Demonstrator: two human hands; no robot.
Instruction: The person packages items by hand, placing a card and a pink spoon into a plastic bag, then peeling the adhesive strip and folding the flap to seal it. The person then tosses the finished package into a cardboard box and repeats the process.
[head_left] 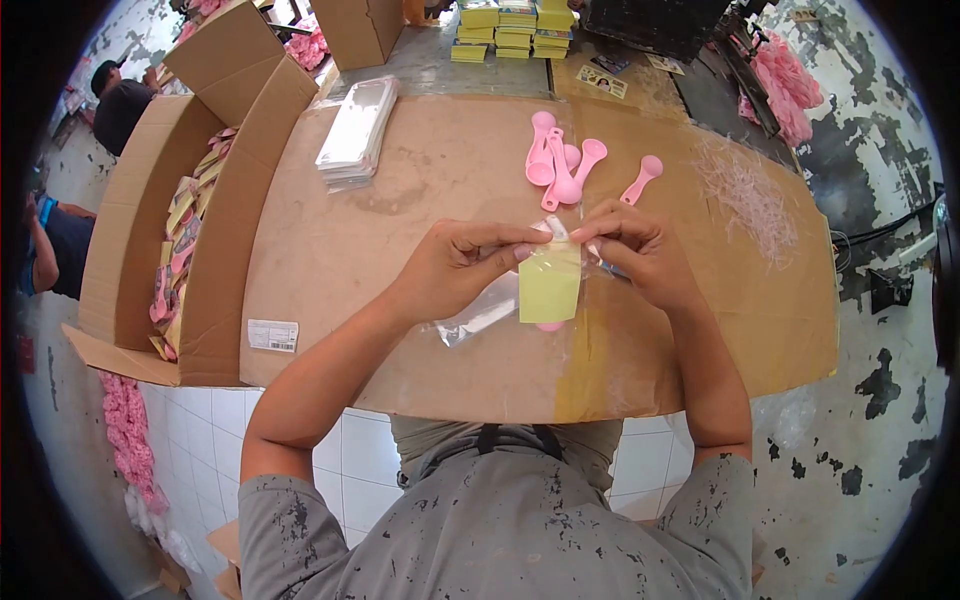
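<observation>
Pinching yellow-card packet (pixel 549 290) | both hands (pixel 455 262) (pixel 645 250) near-closed on its top | pink spoons (pixel 566 190) beyond | carton (pixel 232 235) left

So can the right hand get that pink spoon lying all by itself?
Probably yes. The lone pink spoon lies just beyond the right hand, and nothing seems to stand between them. That hand looks busy pinching clear plastic, though, so its grip isn't free right now.

Left fingers (pixel 505 234), right fingers (pixel 610 229) pinched
</observation>
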